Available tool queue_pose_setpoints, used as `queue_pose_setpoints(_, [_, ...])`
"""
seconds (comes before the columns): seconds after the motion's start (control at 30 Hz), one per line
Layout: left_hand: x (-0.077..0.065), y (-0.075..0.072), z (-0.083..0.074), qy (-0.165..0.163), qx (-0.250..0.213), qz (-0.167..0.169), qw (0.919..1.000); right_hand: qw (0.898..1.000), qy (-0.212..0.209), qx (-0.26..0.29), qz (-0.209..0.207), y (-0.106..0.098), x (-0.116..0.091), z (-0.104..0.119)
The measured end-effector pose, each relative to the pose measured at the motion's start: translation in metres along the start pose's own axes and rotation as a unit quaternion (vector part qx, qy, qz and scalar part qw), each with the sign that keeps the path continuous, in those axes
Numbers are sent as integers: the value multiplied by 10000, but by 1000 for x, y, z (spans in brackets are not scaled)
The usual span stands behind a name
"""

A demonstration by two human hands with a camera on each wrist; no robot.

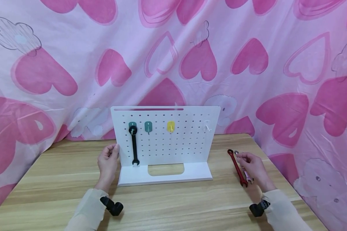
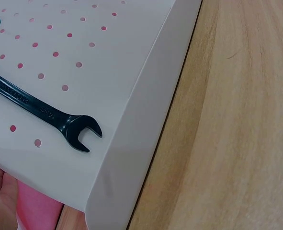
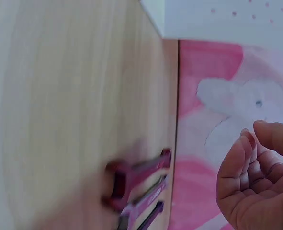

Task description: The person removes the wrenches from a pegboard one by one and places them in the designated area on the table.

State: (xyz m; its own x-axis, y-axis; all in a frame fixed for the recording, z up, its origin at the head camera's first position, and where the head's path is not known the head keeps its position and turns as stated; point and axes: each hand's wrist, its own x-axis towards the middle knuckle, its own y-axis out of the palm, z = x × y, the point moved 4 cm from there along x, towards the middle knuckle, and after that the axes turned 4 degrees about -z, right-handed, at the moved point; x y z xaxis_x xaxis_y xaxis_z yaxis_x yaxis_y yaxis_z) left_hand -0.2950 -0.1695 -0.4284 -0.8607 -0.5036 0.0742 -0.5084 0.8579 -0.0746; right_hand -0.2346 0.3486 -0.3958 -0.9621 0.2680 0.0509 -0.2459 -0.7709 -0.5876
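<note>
A white pegboard stand (image 1: pixel 173 150) stands upright on the table, and a black wrench (image 1: pixel 134 146) hangs on its leftmost hook. My left hand (image 1: pixel 107 158) holds the board's left edge between thumb and fingers. In the left wrist view only part of that hand (image 2: pixel 1 201) shows, at the edge near the black wrench's open end. On the right, my right hand (image 1: pixel 253 165) hovers over several wrenches, fingers loosely bent and holding nothing. A red wrench (image 1: pixel 237 168) lies left of that hand, with a pink wrench (image 1: pixel 246 175) beside it, partly hidden by the hand.
Along the board sit a green hook (image 1: pixel 148 126), a yellow hook (image 1: pixel 171 126) and a clear hook (image 1: pixel 207 126). The wooden table (image 1: pixel 173 205) ends at a pink heart-patterned curtain (image 1: pixel 173 64) behind. The board's base has a wide cut-out slot.
</note>
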Motion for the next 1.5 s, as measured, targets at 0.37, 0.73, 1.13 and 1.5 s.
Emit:
queue_pose_setpoints(0.37, [-1,0,0,12,-91,-81,9999,9974,-504,510,59,24,-9,34])
queue_pose_setpoints(0.73, [-1,0,-1,48,-69,24,10000,9960,-630,580,239,45,-12,54])
queue_pose_setpoints(1.13, [0,0,0,-22,17,55,10000,9881,-673,1299,478,77,-16,73])
queue_pose_setpoints(1.5, [2,1,3,58,-111,24,9999,9824,-409,1615,839,109,-21,88])
